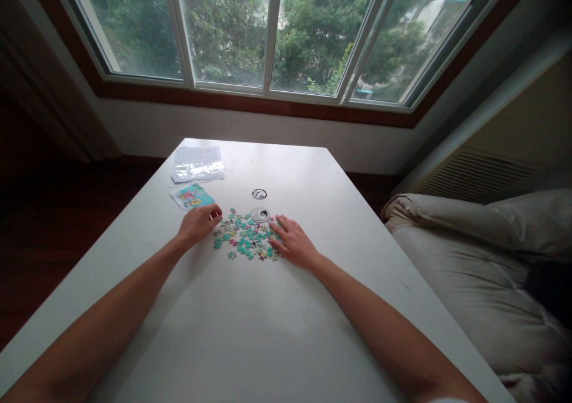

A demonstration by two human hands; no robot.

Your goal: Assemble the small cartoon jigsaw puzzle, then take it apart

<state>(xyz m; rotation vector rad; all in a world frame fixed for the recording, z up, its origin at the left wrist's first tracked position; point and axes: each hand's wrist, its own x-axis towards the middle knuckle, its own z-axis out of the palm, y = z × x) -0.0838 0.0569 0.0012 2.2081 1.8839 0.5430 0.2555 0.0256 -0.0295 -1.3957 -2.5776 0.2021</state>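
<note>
Small jigsaw puzzle pieces (pixel 243 236), mostly teal with some pink, yellow and grey, lie in a loose spread on the white table (pixel 250 325). My left hand (pixel 196 224) is at the left edge of the spread, its fingers curled in and the tips close together; whether a piece is between them is too small to tell. On the right side, my right hand (pixel 295 242) lies palm down with fingers spread, its fingertips over the pieces at that edge. Just beyond the pieces is a round grey-white disc (pixel 257 214) with a dark mark.
A colourful picture card (pixel 194 195) lies beyond my left hand. Behind it is a clear plastic bag (pixel 199 163). A dark-rimmed oval (pixel 259 194) is farther back on the table. A beige sofa (pixel 465 272) stands on the right, and a window (pixel 268 33) is ahead.
</note>
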